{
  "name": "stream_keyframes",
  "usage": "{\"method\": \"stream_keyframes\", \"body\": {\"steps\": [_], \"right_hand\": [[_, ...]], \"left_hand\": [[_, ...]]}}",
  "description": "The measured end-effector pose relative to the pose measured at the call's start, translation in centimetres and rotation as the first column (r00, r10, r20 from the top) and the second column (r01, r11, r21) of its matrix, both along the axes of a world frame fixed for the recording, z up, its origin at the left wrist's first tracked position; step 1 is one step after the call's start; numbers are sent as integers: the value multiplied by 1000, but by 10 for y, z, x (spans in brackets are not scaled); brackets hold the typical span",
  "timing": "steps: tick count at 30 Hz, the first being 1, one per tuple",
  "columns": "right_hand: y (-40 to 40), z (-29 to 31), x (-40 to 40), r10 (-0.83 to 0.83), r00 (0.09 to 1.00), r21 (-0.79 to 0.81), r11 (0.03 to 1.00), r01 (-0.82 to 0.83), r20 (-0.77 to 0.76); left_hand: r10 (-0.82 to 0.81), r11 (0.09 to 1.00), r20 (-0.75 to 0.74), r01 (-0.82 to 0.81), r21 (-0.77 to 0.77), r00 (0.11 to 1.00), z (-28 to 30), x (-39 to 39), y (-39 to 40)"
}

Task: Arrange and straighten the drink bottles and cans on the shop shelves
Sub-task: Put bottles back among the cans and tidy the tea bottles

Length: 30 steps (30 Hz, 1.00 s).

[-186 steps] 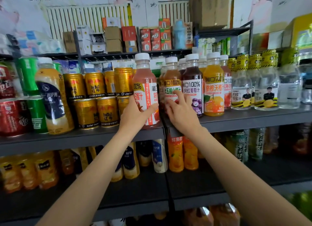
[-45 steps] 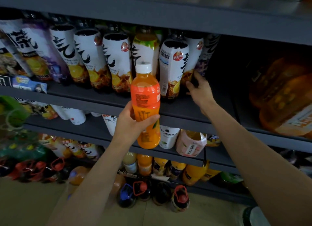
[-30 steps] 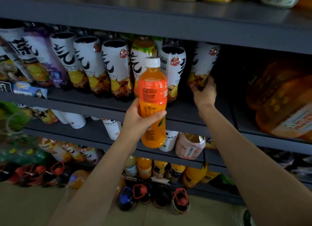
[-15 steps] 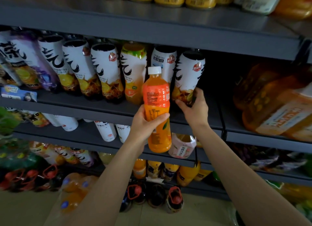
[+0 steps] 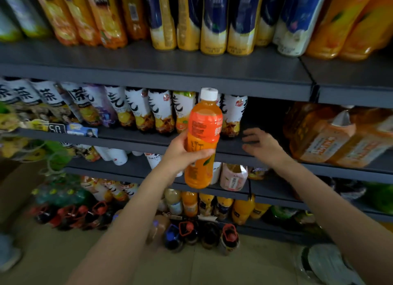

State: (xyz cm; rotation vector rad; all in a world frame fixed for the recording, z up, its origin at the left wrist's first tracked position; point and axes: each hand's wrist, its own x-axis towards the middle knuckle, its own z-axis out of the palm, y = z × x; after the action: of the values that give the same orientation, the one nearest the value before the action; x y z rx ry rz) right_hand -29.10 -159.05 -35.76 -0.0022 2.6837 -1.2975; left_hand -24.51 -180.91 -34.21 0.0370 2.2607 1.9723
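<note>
1. Head view: the left hand (image 5: 180,155) is wrapped around the middle of an orange plastic juice bottle with a white cap and red-orange label (image 5: 202,140), thumb across the front; the bottle is upright, in the air in front of the front edge of the dark grey metal middle shelf (image 5: 131,139), resting on nothing.
2. The right hand (image 5: 262,145) holds nothing, its fingers spread and relaxed above the bare stretch of the middle shelf near its right end, just beside the rightmost white-sleeved tea bottle (image 5: 232,116).
3. Risk, judged: the bare stretch between the row of white-sleeved tea bottles (image 5: 148,112) and the shrink-wrapped pack of large orange drink bottles (image 5: 331,135) looks narrow; setting the juice bottle in at a tilt could knock the nearest tea bottle into its neighbours.
4. Risk, judged: the cap stands level with the front lip of the dark grey upper shelf (image 5: 191,83); a lift before insertion could strike that lip.
5. Risk, judged: a one-handed mid-body grip on a smooth label may slip, and the bottle would fall toward the lower shelves or floor.
6. Surroundings: the upper shelf carries tall yellow and navy labelled bottles (image 5: 212,22); lower shelves hold mixed small bottles; dark bottles with coloured handles (image 5: 189,233) stand on the beige tiled floor (image 5: 63,252). The light is dim and the frame edges are blurred.
</note>
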Motion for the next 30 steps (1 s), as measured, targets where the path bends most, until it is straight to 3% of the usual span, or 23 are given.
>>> {"method": "stream_keyframes", "body": {"steps": [4,12,16,19,22,28,30], "right_hand": [[22,79,38,284,959,-57,957,-285,-25],[67,212,76,239,931,-157,944,-289,-275],[96,224,87,66,907,-158,977,-144,-415],[123,217,83,-56,867,-141,990,-17,-496],[150,210,70,-94,835,-179,984,-5,-542],[217,186,18,-221,811,-20,968,251,-542],[237,179,-3,-261,817,-42,959,280,-514]], "left_hand": [[-103,995,-47,102,-15,994,64,10,9],[-155,987,-244,159,-7,957,200,-2,92],[-154,981,-292,182,73,944,233,-3,150],[-258,963,-314,270,-5,914,238,-6,191],[-351,936,-319,338,-95,880,232,-16,228],[-282,933,-326,179,-311,902,215,-59,279],[-234,938,-295,136,-318,926,205,-71,284]]}}
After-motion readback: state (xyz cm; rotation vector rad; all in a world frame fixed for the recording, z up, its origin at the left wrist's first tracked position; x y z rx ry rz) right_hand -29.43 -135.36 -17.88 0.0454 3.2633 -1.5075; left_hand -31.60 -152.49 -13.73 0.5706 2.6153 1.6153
